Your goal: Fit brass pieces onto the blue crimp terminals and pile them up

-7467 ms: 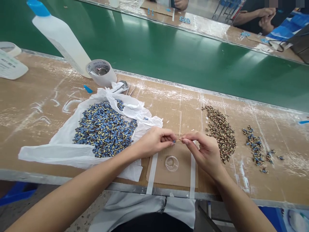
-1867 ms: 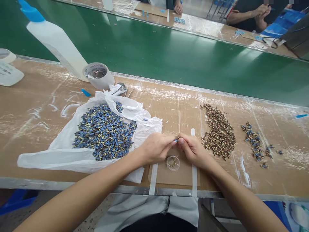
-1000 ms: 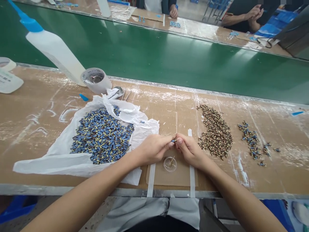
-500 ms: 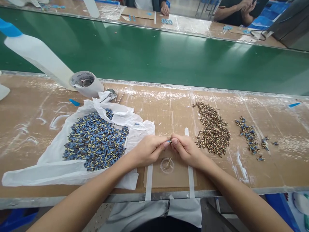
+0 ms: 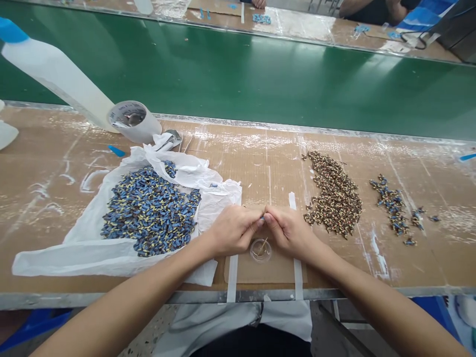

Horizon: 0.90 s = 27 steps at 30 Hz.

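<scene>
"Blue part (image 5: 262,218): where is it?"

"Pinched between your closed left hand (image 5: 234,230) and right hand (image 5: 288,230), clear dish (image 5: 261,250) at six o'clock, table edge (image 5: 327,294) just beyond."

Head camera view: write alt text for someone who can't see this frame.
The left hand and right hand pinch a tiny blue part above a small clear dish on a cardboard-topped bench. A heap of blue-and-yellow parts lies on a white plastic bag to the left; a brown speckled heap lies to the right.
</scene>
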Motion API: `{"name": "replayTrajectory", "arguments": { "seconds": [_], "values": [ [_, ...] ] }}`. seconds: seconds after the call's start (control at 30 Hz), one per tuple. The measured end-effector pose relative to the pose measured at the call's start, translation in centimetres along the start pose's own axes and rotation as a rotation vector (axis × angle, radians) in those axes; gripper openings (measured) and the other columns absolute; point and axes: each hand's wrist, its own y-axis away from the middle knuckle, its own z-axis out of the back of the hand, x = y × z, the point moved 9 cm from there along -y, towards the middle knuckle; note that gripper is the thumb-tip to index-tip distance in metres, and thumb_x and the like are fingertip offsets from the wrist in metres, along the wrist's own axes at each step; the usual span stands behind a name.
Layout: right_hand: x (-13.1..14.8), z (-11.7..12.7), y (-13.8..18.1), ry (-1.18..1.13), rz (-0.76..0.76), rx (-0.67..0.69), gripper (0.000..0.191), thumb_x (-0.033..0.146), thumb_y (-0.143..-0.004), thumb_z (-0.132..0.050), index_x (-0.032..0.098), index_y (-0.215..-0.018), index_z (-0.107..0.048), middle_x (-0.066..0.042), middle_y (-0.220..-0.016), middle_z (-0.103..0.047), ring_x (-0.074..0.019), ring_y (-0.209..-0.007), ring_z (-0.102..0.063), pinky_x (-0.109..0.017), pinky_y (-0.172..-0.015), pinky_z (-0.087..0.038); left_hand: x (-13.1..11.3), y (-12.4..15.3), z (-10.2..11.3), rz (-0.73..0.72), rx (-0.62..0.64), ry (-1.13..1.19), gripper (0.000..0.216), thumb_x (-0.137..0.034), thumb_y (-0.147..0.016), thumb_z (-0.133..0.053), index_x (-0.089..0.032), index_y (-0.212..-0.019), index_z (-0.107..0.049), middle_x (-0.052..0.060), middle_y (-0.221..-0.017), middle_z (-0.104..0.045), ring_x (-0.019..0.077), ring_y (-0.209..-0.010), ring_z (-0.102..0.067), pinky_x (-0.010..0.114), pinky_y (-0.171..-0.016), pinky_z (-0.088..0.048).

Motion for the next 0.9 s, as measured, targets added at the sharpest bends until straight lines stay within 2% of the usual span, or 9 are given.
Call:
{"name": "replayTrajectory", "arguments": {
  "seconds": [0.17,0.3,0.5,0.63,0.77,0.9],
  "values": [
    [-0.2,0.0,-0.1,-0.057,-0.010,0.015,0.030,0.033,-0.102,-0.031,0.021,-0.075,-0.037,0.002,-0.065,-0.044,-0.0126,-0.058,-0.043,-0.026,-0.058,-0.029,0.0,0.1,-0.2,-0.005,0.010,-0.033,0.025,-0.022,-0.094,-0.035,-0.018,-0.072,-0.046,0.000,-0.062,-0.052,0.0136,-0.055,-0.047,0.027,-0.054,-0.030],
    [-0.7,0.2,-0.3,-0.220,-0.037,-0.006,0.034,0.037,-0.102,-0.030,0.021,-0.074,-0.038,0.003,-0.062,-0.043,-0.0115,-0.055,-0.042,-0.025,-0.055,-0.030,0.6,0.1,-0.1,0.085,-0.003,-0.034,0.026,-0.024,-0.097,-0.032,-0.016,-0.081,-0.051,0.002,-0.068,-0.056,0.0139,-0.059,-0.048,0.026,-0.056,-0.032],
    [-1.0,0.6,-0.4,-0.406,-0.061,-0.019,0.043,0.043,-0.103,-0.024,0.019,-0.075,-0.047,0.001,-0.066,-0.048,-0.0115,-0.060,-0.047,-0.025,-0.060,-0.037,0.9,-0.3,0.3,0.156,0.039,0.184,0.030,-0.026,-0.099,-0.030,-0.016,-0.080,-0.051,0.000,-0.071,-0.055,0.0117,-0.061,-0.048,0.024,-0.060,-0.036],
    [-1.2,1.2,-0.3,-0.446,-0.094,-0.043,0.043,0.044,-0.103,-0.024,0.019,-0.078,-0.049,0.001,-0.068,-0.050,-0.0120,-0.062,-0.048,-0.025,-0.062,-0.039,0.9,-0.3,0.7,0.171,0.040,0.234,0.029,-0.027,-0.099,-0.033,-0.016,-0.078,-0.050,-0.002,-0.067,-0.052,0.0102,-0.057,-0.044,0.023,-0.057,-0.034],
    [-1.1,1.6,-0.5,-0.458,-0.112,-0.067,0.031,0.046,-0.099,-0.039,0.019,-0.086,-0.049,0.000,-0.072,-0.054,-0.0131,-0.066,-0.051,-0.026,-0.062,-0.042,0.9,-0.3,0.7,0.180,0.026,0.181,0.028,-0.027,-0.098,-0.036,-0.016,-0.076,-0.050,-0.002,-0.064,-0.049,0.0104,-0.056,-0.041,0.022,-0.055,-0.033],
    [-1.1,1.4,-0.7,-0.435,-0.142,-0.077,0.025,0.043,-0.091,-0.055,0.019,-0.090,-0.049,0.002,-0.069,-0.051,-0.0116,-0.058,-0.047,-0.023,-0.052,-0.038,0.8,-0.4,0.6,0.191,0.017,0.137,0.028,-0.024,-0.096,-0.037,-0.015,-0.077,-0.055,0.000,-0.066,-0.055,0.0109,-0.058,-0.046,0.022,-0.056,-0.035]
  ]
}}
